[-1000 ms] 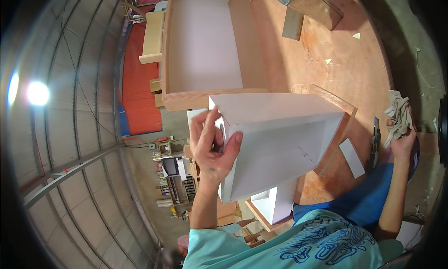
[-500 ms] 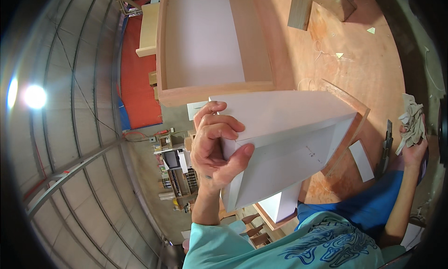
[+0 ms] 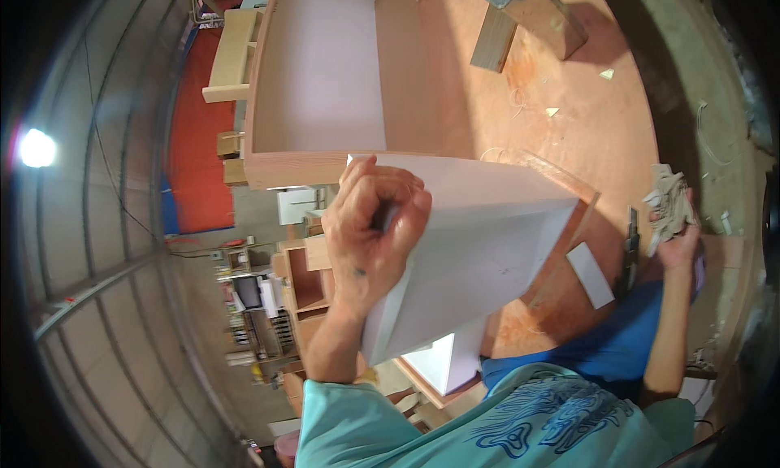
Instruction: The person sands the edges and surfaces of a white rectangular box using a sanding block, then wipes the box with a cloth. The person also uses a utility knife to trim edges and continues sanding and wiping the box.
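My left hand is curled closed at the near upper corner of a white open box, its fingers bunched over the edge. The box lies at an angle, its far end beside a wooden strip. Out to the right, my right hand grips a crumpled beige rag. Left of that hand lie a black utility knife and a narrow white panel on the wooden worktop.
A large wooden case with a white inside stands beyond the box. A metal can and wood block are at top right. Another white piece sits underneath. Cluttered shelving is off to the left.
My left fingers have curled in and bunched more tightly at the box corner, and that hand has turned. The whole scene has shifted left in view; my right hand still holds the rag.
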